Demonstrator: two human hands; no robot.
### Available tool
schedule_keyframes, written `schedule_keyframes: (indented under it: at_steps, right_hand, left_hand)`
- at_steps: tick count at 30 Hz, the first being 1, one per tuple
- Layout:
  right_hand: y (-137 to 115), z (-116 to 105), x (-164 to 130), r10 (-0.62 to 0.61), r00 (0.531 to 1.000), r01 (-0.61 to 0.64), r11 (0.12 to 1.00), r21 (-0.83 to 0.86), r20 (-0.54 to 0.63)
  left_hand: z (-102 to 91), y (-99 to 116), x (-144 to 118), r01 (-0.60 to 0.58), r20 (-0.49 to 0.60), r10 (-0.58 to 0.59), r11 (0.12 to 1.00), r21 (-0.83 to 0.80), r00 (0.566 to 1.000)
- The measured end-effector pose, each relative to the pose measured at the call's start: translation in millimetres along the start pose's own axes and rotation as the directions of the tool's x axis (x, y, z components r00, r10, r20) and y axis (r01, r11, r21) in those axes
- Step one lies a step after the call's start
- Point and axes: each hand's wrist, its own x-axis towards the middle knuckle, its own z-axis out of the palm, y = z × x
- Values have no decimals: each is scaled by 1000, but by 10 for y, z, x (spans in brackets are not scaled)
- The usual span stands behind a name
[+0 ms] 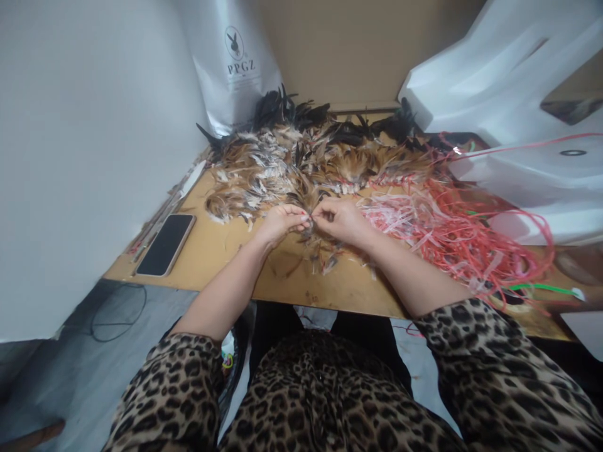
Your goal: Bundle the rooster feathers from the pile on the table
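A small feather bunch (308,221) is pinched at mid-table between the closed fingertips of the left hand (281,223) and right hand (340,221), while tied rows (348,169) are laid behind and many loose feathers (245,182) and red strings (461,242) are left unused.

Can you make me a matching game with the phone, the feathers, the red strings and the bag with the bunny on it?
Things:
1. phone
2. feathers
3. red strings
4. bunny bag

Places:
A. standing at the back, by the wall
B. piled across the middle of the table
C. flat near the table's left edge
D. tangled on the right side

Pairs: 1-C, 2-B, 3-D, 4-A
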Motion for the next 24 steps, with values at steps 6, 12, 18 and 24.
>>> schedule_keyframes:
  at_steps: [6,12,18,24]
  right_hand:
    - [6,-4,-8,-8,998,6,999,35,66]
    - [91,28,5,111,993,-114,984,137,29]
    - [169,114,0,163,986,-165,982,94,22]
    - [201,155,13,227,973,-229,971,72,36]
  left_hand:
    - [-36,-17,19,22,23,-21,999,-48,1000]
    - [4,-5,-19,-53,39,50,996,70,998]
    - [63,-25,-36,-178,9,180,959,219,984]
    - [114,-53,-48,-332,-31,373,858,392,927]
